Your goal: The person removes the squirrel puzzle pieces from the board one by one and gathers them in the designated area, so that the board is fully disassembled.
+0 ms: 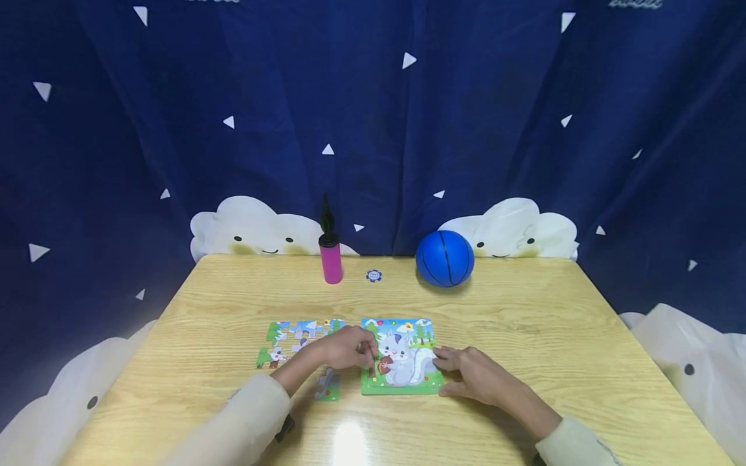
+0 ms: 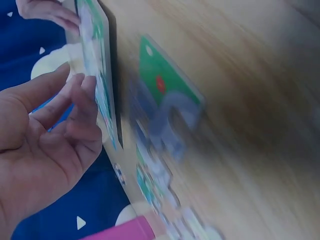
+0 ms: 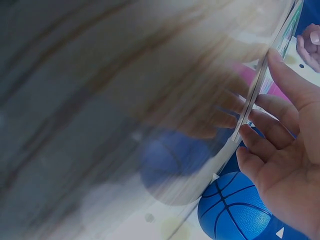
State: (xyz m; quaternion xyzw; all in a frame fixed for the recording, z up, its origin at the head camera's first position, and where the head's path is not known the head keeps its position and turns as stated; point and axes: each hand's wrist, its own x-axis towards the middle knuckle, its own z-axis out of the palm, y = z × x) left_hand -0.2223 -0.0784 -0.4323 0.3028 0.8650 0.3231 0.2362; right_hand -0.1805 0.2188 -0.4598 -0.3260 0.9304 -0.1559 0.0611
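A puzzle board (image 1: 402,362) with a grey squirrel holding an acorn lies on the table, its picture looking filled in. My left hand (image 1: 348,347) is over its left edge, fingers bent; in the left wrist view the thumb and fingertips (image 2: 90,82) come close together, with nothing visible between them. My right hand (image 1: 473,375) rests at the board's right edge. In the right wrist view its thumb and fingers (image 3: 260,142) touch that edge, loosely spread. Loose puzzle pieces (image 1: 276,355) lie left of the board, partly hidden by my left arm; another group (image 1: 328,386) lies nearer me.
At the back of the wooden table (image 1: 524,310) stand a pink hand pump (image 1: 331,262) with a black top and a blue ball (image 1: 445,259). Between them lies a small blue-and-white round chip (image 1: 373,276). A dark blue curtain (image 1: 373,129) hangs behind.
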